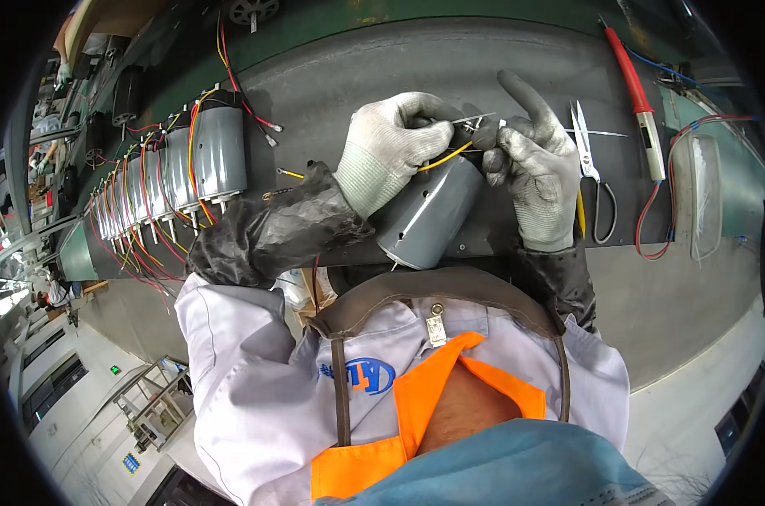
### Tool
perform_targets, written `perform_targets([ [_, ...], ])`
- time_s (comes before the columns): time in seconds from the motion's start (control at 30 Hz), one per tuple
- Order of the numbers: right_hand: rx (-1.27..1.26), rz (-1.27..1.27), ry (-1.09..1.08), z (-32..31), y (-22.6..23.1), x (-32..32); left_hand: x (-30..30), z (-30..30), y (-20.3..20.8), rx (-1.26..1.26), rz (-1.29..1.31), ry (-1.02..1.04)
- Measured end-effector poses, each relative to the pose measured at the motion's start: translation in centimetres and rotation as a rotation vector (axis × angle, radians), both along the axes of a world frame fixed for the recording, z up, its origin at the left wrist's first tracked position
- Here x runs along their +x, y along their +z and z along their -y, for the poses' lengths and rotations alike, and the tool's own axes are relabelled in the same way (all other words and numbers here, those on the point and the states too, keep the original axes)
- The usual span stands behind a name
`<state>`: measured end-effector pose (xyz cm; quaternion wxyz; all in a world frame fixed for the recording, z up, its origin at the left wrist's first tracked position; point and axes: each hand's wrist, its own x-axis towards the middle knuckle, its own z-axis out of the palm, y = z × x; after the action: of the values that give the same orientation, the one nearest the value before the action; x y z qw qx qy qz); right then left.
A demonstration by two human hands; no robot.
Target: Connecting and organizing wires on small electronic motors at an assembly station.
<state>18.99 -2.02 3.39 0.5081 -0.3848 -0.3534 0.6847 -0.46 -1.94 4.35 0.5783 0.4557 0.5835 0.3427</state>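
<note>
A grey cylindrical motor lies tilted on the dark bench right in front of me, its far end between my hands. My left hand, in a white-grey glove, is closed in a pinch at that end, with a thin pale strip sticking out past its fingertips. Opposite it, my gloved right hand has its thumb and lower fingers pressed together and its index finger raised; what they hold is unclear. A yellow wire runs between the hands, and small metal wire ends show there.
Several grey motors with red and yellow wires stand in a row at the left. To the right lie scissors, a red-and-white pen-shaped tool with a cable, and a clear plastic tray. A thin white strip lies near the scissors.
</note>
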Motion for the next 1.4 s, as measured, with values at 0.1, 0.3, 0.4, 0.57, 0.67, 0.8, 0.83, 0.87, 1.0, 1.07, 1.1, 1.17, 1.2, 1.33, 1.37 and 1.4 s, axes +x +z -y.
perform_targets([
  [0.1,0.017,0.008,0.0,0.1,0.0,-0.4,0.0,0.1,0.3,-0.005,-0.025,-0.001],
  [0.3,0.035,-0.003,0.012,-0.3,0.0,-0.1,0.2,0.0,0.0,0.021,-0.058,-0.013],
  [0.4,-0.012,0.151,0.056,-0.7,1.1,0.0,0.4,0.3,0.4,0.041,-0.071,-0.01],
  [0.57,-0.064,0.175,0.286,-2.6,1.7,1.5,1.3,0.0,0.6,-0.011,0.186,0.008],
  [0.67,-0.046,0.286,0.419,-3.6,1.7,2.4,2.6,-0.3,0.6,0.019,0.142,-0.021],
  [0.8,-0.061,0.346,0.322,-2.2,2.4,1.8,2.7,-0.1,0.7,0.16,-0.064,-0.1],
  [0.83,-0.065,0.344,0.323,-1.8,2.4,1.6,2.6,0.1,0.7,0.224,-0.159,-0.132],
  [0.87,0.147,0.54,0.249,-1.3,2.4,1.4,2.5,0.3,0.6,0.219,-0.16,-0.131],
  [1.0,0.604,0.96,0.096,-1.0,1.9,1.5,2.2,1.4,-0.3,0.426,-0.215,-0.119],
  [1.07,0.658,1.04,0.118,-1.7,1.2,2.1,2.3,2.1,-0.9,0.325,-0.001,0.067],
  [1.1,0.66,1.039,0.117,-2.1,0.6,2.6,2.5,2.3,-1.0,0.275,0.106,0.157],
  [1.17,0.273,0.703,0.137,-2.8,-1.4,3.7,2.5,2.7,-0.7,0.255,0.119,0.179],
  [1.2,0.082,0.533,0.142,-3.2,-1.9,3.9,2.6,2.9,-0.6,0.232,0.134,0.201],
  [1.33,0.028,0.788,0.032,-5.0,-2.9,4.0,2.4,3.3,-1.2,0.401,-0.111,0.12],
  [1.37,0.03,0.788,0.03,-5.1,-3.1,3.9,2.4,3.4,-1.4,0.495,-0.241,0.065],
  [1.4,0.049,0.752,0.016,-5.0,-3.5,3.9,2.4,3.4,-1.5,0.499,-0.241,0.063],
])
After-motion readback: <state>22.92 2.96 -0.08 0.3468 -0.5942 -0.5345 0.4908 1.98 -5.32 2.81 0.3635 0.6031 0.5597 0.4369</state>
